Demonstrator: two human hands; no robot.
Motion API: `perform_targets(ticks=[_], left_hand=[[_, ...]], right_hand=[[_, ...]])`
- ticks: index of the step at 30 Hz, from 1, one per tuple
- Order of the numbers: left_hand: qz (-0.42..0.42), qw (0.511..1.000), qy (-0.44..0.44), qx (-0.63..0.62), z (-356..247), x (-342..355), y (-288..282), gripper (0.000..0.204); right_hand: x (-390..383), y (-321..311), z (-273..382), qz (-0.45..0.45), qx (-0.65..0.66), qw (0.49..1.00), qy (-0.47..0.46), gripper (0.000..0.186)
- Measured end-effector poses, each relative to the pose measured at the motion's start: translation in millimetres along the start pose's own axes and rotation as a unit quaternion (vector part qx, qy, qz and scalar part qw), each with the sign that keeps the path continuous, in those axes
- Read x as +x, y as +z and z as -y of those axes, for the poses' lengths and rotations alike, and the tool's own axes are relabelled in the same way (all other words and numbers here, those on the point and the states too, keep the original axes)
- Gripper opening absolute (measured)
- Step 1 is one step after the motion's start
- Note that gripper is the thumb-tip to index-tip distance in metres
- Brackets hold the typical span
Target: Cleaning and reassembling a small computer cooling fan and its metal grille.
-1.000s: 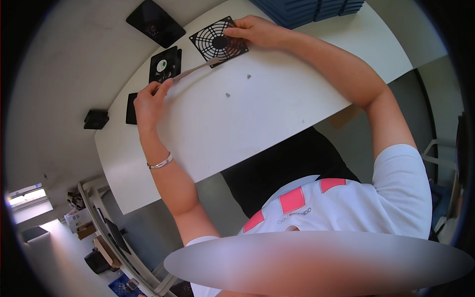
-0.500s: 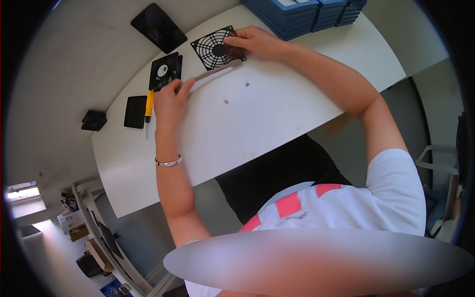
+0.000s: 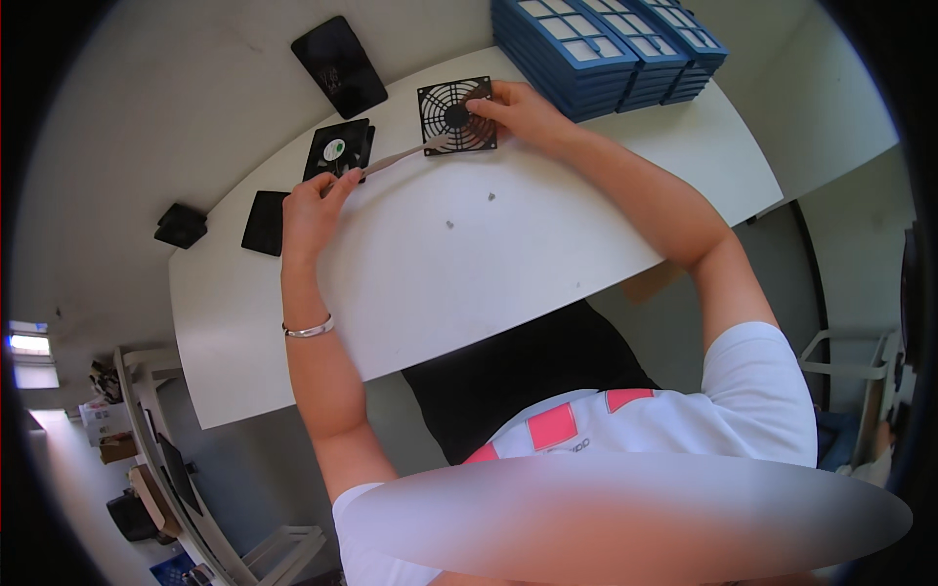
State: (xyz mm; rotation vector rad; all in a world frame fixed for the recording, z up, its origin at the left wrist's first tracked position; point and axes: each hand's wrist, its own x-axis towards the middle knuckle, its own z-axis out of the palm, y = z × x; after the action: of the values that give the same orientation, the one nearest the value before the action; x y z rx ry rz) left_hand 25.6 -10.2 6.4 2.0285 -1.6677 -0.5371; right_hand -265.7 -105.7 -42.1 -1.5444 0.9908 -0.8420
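My right hand (image 3: 520, 112) grips the right edge of a black square fan grille (image 3: 451, 117) that lies flat on the white table (image 3: 410, 293). My left hand (image 3: 311, 207), with a silver bracelet at the wrist, pinches the near end of a thin grey strip (image 3: 396, 158). The strip runs up and right to the grille's lower left corner. A black square fan (image 3: 337, 148) with a round green and white label lies just above my left hand. Two small screws (image 3: 449, 224) (image 3: 491, 195) rest on the table between my arms.
A flat black square piece (image 3: 264, 223) lies left of my left hand. A black rectangular pad (image 3: 339, 66) and a small black block (image 3: 181, 225) sit on the grey floor beyond the table. Stacks of blue boxes (image 3: 606, 44) stand at the far right corner.
The view has shifted, so the grille sits lower in the picture. My left hand drew back left and now covers the yellow-handled tool seen half a second ago. My right hand stayed on the grille.
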Motion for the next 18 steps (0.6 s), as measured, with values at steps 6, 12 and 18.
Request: perform_targets(ticks=[6, 12, 18], left_hand=[[-0.009, 1.000, -0.008, 0.020, 7, 3, 2, 0.053], [-0.003, 0.999, -0.017, 0.039, 7, 2, 0, 0.052], [0.031, 0.999, 0.004, 0.007, 10, 2, -7, 0.048]], right_hand=[[2, 0, -5, 0.007, 0.030, 0.999, 0.030, 0.031], [-12, 3, 25, 0.021, 0.026, 0.994, 0.103, 0.038], [-6, -5, 10, 0.060, -0.038, 0.994, 0.088, 0.036]])
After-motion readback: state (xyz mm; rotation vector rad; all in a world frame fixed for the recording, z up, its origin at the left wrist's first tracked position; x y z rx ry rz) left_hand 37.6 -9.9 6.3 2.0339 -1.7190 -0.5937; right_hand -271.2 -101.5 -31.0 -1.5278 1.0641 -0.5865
